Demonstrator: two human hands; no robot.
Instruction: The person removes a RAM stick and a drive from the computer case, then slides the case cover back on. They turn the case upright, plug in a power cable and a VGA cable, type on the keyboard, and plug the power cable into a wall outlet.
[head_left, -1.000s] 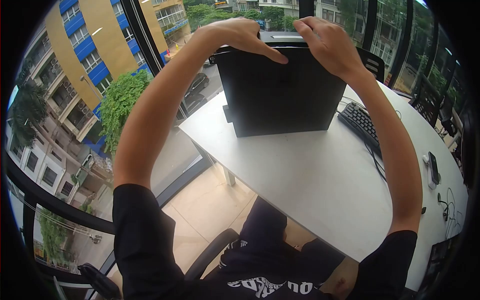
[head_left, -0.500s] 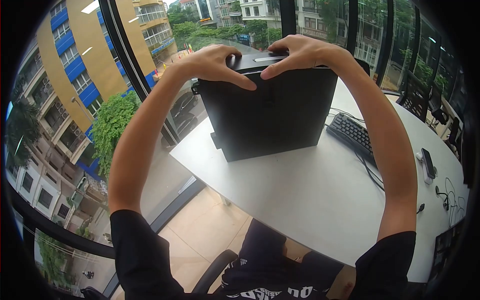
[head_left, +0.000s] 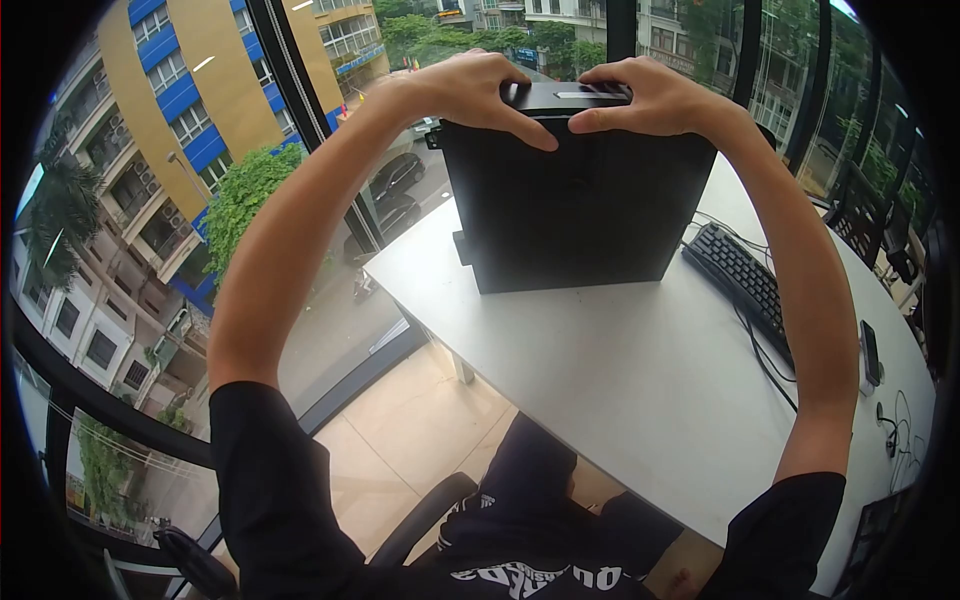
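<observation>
A large black box-like case point(head_left: 580, 215) stands upright on the white table point(head_left: 600, 370), its broad dark side facing me. My left hand point(head_left: 485, 95) grips its top edge near the left, with the thumb down on the near face. Close beside it, my right hand point(head_left: 640, 100) holds the same top edge, thumb also on the near side. The fingers of both hands reach over the top and are partly hidden behind it. A light strip shows on the top surface between the hands.
Right of the case lies a black keyboard point(head_left: 740, 280) with its cable. Farther right are a dark device point(head_left: 869, 350) and thin cables point(head_left: 890, 430). Office chairs stand at the far right. Glass windows run along the left and back; a chair armrest point(head_left: 425, 515) is below.
The case, table and keyboard appear shifted right and slightly up in the view. Both hands keep their hold on the top edge of the case.
</observation>
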